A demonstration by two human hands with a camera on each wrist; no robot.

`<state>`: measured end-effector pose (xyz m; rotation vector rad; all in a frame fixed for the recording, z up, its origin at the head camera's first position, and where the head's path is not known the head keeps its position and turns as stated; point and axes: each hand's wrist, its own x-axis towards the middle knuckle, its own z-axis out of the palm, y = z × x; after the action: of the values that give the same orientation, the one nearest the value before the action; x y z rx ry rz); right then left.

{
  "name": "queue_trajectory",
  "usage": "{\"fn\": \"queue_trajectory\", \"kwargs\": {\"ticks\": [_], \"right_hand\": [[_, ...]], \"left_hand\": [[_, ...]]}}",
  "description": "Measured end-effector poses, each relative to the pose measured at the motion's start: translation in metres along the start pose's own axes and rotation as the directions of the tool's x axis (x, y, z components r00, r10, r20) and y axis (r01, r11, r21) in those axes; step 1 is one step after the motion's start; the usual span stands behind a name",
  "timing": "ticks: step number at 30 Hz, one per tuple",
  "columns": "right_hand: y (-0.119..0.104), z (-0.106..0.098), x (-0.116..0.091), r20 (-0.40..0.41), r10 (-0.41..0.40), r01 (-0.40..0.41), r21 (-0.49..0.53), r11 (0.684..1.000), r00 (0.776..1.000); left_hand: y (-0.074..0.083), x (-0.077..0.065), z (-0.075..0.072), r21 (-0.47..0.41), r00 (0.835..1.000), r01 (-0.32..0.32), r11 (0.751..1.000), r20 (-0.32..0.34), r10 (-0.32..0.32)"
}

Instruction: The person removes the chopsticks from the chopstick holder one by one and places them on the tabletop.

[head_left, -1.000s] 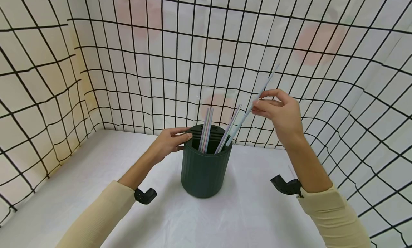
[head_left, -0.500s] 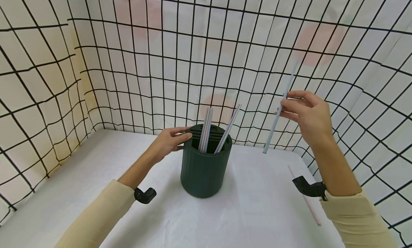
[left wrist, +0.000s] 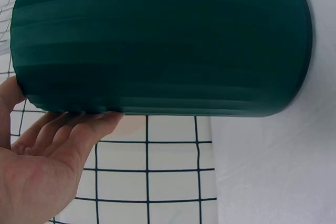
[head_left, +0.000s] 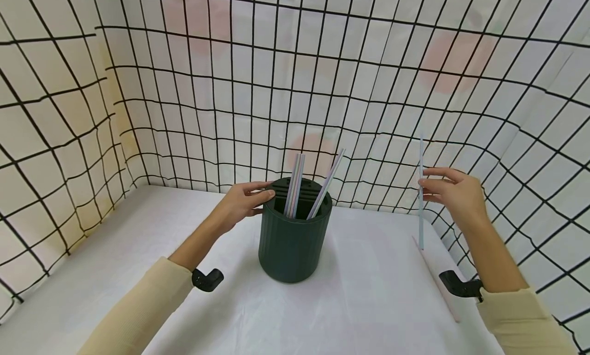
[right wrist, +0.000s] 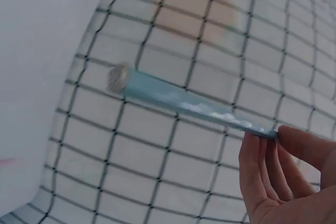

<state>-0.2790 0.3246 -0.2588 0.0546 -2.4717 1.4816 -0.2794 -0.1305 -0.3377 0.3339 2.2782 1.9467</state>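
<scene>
A dark green, ribbed round container (head_left: 289, 250) stands upright on the white surface. My left hand (head_left: 239, 204) grips its back-left rim, thumb at the top edge; the left wrist view shows the fingertips (left wrist: 113, 120) against its side. Several thin pastel sticks (head_left: 295, 188) lean inside it, and a few more (head_left: 326, 185) tilt right. At the right, my right hand (head_left: 454, 193) pinches a light blue straw-like stick (head_left: 421, 216) between thumb and fingers. It hangs nearly upright; its greyish lower end shows in the right wrist view. One pale pink stick (head_left: 438, 283) lies on the surface just below.
A black wire grid (head_left: 258, 99) encloses the back and both sides, with white fabric behind it. The container's back part has a slotted dark insert (head_left: 281, 187). A black wrist camera (head_left: 207, 279) is on the left wrist and another (head_left: 461, 286) on the right.
My right hand has drawn the light blue stick away from the container's rim, to the right and then down, turning it upright. The pink stick has come into view. The left hand stays put.
</scene>
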Motion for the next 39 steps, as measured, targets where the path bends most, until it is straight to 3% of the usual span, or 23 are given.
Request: {"fn": "queue_trajectory", "kwargs": {"ticks": [6,12,18,29,39], "right_hand": [[0.053,-0.009,0.008,0.045,0.085,-0.078,-0.124,0.989,0.995],[0.097,-0.013,0.008,0.094,0.151,-0.137,-0.134,0.981,0.984],[0.133,-0.018,0.002,0.172,0.232,-0.212,-0.128,0.969,0.957],[0.180,-0.018,-0.007,0.265,0.339,-0.322,-0.107,0.941,0.903],[0.204,-0.013,-0.011,0.239,0.411,-0.401,-0.091,0.912,0.880]], "left_hand": [[0.000,0.000,0.000,0.002,1.000,-0.002,1.000,-0.002,0.002],[-0.001,0.000,0.000,-0.002,1.000,0.001,1.000,-0.008,-0.001],[-0.001,0.001,0.000,-0.003,1.000,-0.001,1.000,-0.004,0.001],[-0.002,0.001,0.000,-0.005,1.000,-0.003,1.000,-0.009,0.003],[-0.004,0.002,0.001,-0.019,1.000,0.000,1.000,-0.015,0.000]]}}
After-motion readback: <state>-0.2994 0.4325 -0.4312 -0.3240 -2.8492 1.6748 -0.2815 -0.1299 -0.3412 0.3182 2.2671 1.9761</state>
